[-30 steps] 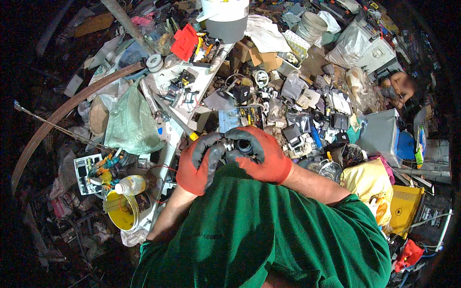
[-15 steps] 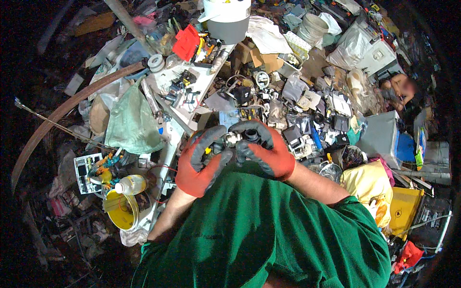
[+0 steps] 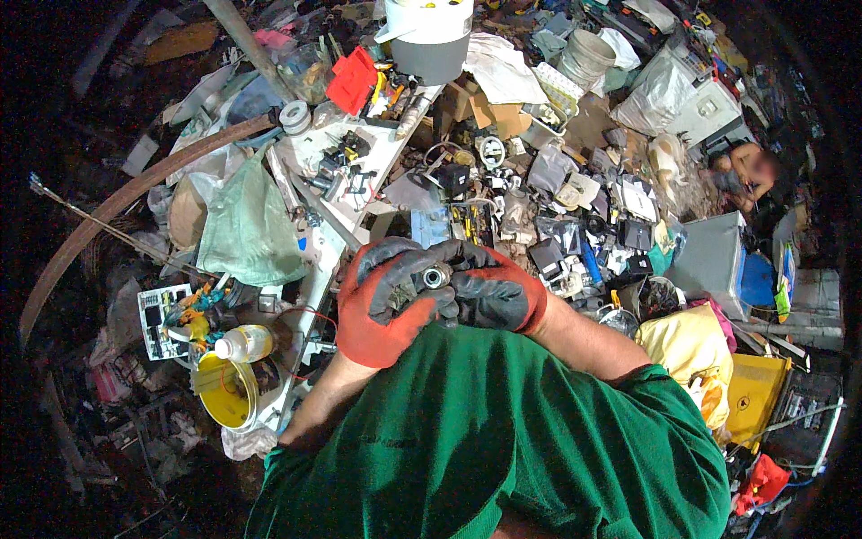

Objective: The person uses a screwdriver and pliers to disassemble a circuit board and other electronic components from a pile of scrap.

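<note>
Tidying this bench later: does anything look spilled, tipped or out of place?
Yes: a small pale bottle lies on its side across the yellow bowl, left of the left hand. Parts and scrap lie strewn everywhere.

— What is held where?
— A small part (image 3: 436, 276) is held between both hands, left hand (image 3: 382, 301) beside right hand (image 3: 494, 292).
— And left of them?
— A bottle (image 3: 244, 343) is laid above a bucket (image 3: 224, 395).

Shiny metal ring (image 3: 435, 276), matt rubber-coated cloth gloves (image 3: 386, 305)
</note>
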Demonstrator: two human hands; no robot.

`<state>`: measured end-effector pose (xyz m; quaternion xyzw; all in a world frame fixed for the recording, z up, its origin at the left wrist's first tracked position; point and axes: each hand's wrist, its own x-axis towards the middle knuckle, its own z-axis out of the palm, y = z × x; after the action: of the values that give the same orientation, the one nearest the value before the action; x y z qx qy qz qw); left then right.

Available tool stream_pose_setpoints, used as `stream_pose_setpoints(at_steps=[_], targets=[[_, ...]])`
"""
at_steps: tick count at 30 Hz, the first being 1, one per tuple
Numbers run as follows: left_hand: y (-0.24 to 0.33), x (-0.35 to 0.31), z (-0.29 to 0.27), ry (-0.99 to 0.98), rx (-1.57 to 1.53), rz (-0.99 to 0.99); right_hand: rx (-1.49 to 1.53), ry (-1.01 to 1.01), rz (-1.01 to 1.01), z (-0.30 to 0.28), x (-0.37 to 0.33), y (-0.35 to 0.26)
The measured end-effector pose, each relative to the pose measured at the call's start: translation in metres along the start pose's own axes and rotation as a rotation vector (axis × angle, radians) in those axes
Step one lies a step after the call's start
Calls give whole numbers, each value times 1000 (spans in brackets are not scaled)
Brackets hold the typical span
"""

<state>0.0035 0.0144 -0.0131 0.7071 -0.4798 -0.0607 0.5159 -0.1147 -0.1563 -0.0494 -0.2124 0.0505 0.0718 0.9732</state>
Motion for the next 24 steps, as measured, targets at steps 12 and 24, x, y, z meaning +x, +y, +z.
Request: stream_pose_setpoints(at_steps=[12, 24], targets=[[-7, 5, -16, -121, 87, 8, -993, 149, -401, 12, -1, -9], [1, 15, -13, -149, -109, -113, -1252, 262, -454, 13, 1, -11]])
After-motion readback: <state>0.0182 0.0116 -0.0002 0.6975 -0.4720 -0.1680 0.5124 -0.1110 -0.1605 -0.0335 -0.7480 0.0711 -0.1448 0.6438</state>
